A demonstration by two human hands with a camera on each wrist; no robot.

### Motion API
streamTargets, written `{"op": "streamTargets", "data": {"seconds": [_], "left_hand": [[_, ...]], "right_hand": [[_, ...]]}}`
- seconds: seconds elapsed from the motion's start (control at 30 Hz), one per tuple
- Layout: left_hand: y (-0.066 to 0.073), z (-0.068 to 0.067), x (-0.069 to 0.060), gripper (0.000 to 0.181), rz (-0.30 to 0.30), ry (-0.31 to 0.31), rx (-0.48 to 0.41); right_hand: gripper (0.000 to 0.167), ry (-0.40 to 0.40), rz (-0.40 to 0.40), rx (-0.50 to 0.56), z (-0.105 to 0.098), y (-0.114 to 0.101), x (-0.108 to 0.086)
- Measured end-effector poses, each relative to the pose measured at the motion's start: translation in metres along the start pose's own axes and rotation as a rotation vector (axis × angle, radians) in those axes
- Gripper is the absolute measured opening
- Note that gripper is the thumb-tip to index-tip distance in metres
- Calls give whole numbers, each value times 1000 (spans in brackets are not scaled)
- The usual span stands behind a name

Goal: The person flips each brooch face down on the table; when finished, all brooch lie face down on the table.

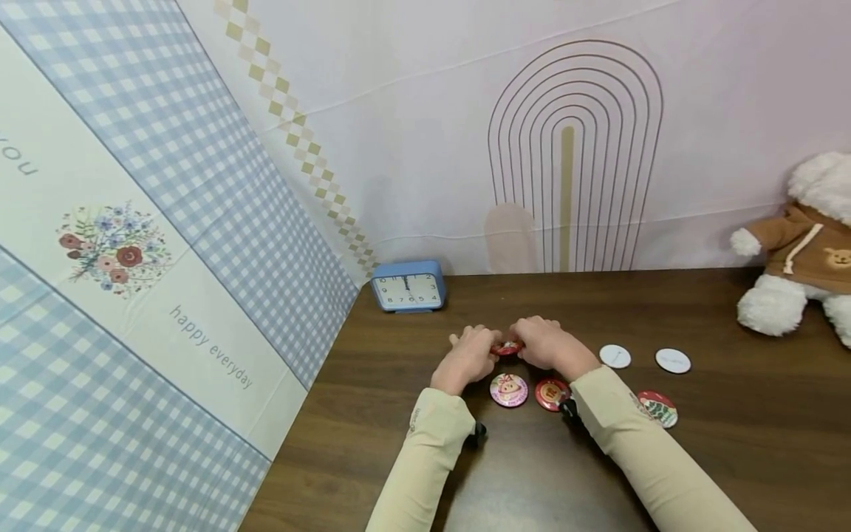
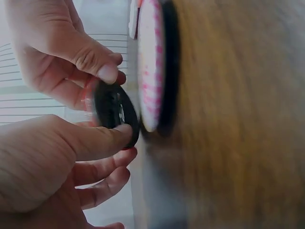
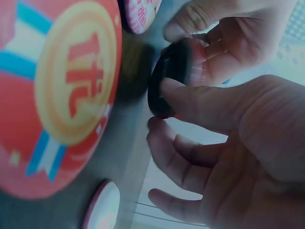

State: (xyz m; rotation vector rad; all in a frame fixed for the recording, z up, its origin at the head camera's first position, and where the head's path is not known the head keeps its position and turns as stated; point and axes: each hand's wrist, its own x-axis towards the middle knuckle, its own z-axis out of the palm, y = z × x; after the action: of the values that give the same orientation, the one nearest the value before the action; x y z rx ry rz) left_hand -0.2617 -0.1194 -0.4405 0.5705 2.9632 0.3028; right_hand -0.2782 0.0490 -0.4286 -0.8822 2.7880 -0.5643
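Where a dark brown wood-grain table [image 1: 372,369] stretches out, the left hand [image 1: 470,356] and right hand [image 1: 544,341] both grip one glossy red round badge [image 1: 508,347].
Fingers and thumbs pinch it from opposite sides, just beyond a pink-and-white round cartoon badge [image 1: 508,390]; right of that landmark lies a red round badge with a yellow centre [image 1: 550,395]. The step in hand seems to be handling the held badge's back, and the next move probably calls for a steady rim hold while a thumb works. That back [image 2: 109,107] looks black, with a blurred, glinting strip; its printed front is mostly hidden.
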Motion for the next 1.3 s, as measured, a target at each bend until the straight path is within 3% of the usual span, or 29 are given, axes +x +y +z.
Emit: {"op": "streamTargets", "data": {"seconds": [0.07,0.23,0.53,0.73,0.9,1.13,1.3], "left_hand": [[0,0,1,11,24,24,-20],[2,0,2,16,60,57,-40],[9,-5,3,6,32,142,-43],[15,-8,0,25,8,193,-83],[18,-6,0,29,-1,227,-130],[20,-4,2,29,24,237,-175],[25,-6,2,29,29,213,-182]], "right_hand": [[14,22,-18,13,-2,1,-2],[18,34,-29,32,-4,2,-5],[15,114,-14,42,-6,6,-8],[18,192,-28,65,-9,6,-14],[27,245,-56,99,-8,9,-20],[49,310,-135,118,-6,14,-27],[52,307,-139,121,-6,17,-31]]}}
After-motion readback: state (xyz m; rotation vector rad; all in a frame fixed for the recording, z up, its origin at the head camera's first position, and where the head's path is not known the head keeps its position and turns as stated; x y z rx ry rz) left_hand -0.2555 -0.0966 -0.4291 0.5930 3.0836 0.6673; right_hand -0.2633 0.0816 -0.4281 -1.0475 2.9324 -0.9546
